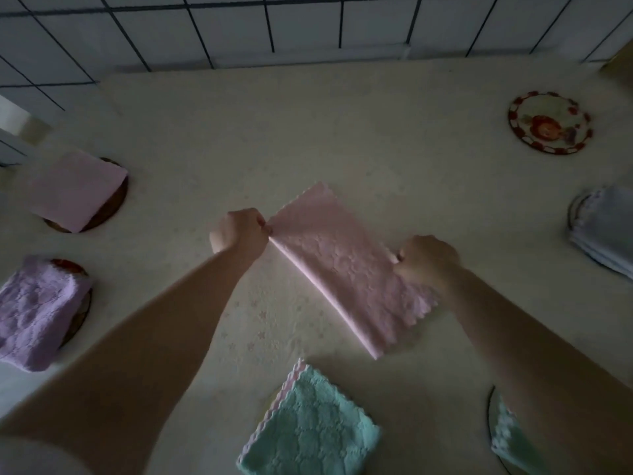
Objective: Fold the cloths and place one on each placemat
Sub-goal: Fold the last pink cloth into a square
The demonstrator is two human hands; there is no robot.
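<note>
Now left hand [239,231], right hand [426,260] pinch pink cloth [346,265]; floral placemat [550,122] bare.

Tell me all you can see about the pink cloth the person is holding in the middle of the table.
The pink cloth looks like soft, plush fabric with an embossed pattern and scalloped edges. It is folded into a long rectangle, with a smooth fold along its left side, and lies diagonally on the cream tablecloth. The left hand pinches its far left corner, lifting it slightly, and the right hand grips its right edge. It sits on no placemat.
</note>
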